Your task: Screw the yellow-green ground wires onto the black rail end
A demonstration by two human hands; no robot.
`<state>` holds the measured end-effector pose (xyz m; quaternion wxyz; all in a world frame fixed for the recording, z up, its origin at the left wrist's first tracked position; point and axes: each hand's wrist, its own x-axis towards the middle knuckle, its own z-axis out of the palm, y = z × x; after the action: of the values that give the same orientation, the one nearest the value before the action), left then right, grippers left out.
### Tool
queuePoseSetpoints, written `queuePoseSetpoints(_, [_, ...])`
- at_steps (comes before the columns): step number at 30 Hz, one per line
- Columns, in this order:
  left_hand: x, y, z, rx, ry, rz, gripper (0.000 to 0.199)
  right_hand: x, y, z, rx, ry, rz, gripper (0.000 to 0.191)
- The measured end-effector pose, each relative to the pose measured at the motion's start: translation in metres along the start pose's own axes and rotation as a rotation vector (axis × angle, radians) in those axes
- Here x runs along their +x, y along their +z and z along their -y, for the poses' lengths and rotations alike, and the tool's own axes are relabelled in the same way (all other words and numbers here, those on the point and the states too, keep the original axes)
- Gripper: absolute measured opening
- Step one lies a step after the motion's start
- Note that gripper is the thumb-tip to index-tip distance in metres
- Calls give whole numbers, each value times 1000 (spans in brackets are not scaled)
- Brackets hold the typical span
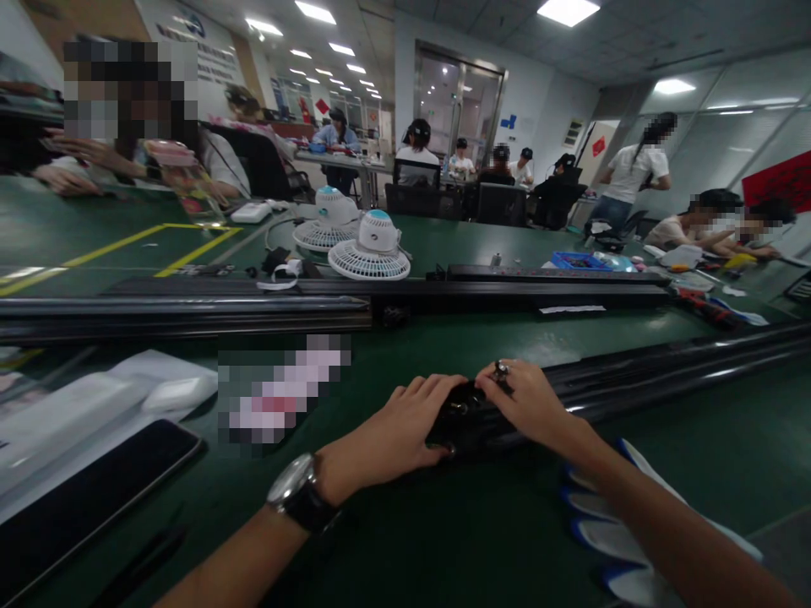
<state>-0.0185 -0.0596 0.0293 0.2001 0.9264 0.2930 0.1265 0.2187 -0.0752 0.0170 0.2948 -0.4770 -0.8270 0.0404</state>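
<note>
A long glossy black bar (672,367) runs from the middle of the green table out to the right edge. My left hand (396,426), with a watch at the wrist, grips the near end of this bar, thumb on the front side and fingers over the top. Beside it my right hand (523,397), wearing a ring, has its fingertips bent together on the top of the same end. Small metallic parts show between the two hands. Whatever the right fingertips may pinch is too small to make out.
White gloves with blue edges (612,536) lie under my right forearm. A black phone (95,507) and white packages (76,414) are at the left. More black bars (507,293) cross the table behind, with two white fans (373,249) beyond. Other people sit around.
</note>
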Motion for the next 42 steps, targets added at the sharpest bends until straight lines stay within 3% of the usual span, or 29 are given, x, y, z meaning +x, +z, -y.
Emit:
queuePoseSetpoints(5, [-2, 2, -1, -4, -29, -6, 89, 0, 1, 5, -24, -79, 81, 22])
queuePoseSetpoints(11, [-2, 5, 0, 49, 6, -7, 87, -1, -1, 2, -72, -40, -4, 25])
queuePoseSetpoints(15, [-1, 6, 3, 49, 13, -2, 87, -2, 0, 5, -41, -115, 84, 23])
queuePoseSetpoints(21, [-1, 6, -1, 71, -19, -5, 86, 0, -1, 4, -96, -61, 14, 25])
queuePoseSetpoints(26, [-2, 4, 1, 114, 12, 26, 86, 1, -5, 9, -36, -141, 129, 23])
queuePoseSetpoints(31, [3, 11, 5, 141, 16, -10, 84, 1, -6, 5, -26, -62, 41, 23])
queuePoseSetpoints(35, [4, 13, 3, 139, 1, -7, 87, 1, -4, 6, -9, -126, 137, 20])
queuePoseSetpoints(37, [2, 10, 2, 92, 14, -4, 89, 0, -4, 5, -37, -99, 114, 20])
queuePoseSetpoints(39, [-1, 5, 1, 37, 46, -18, 80, -1, -5, 2, -34, -46, 41, 21])
queuePoseSetpoints(42, [-6, -2, -2, 20, 89, -59, 51, -3, -5, 0, 38, -22, -11, 21])
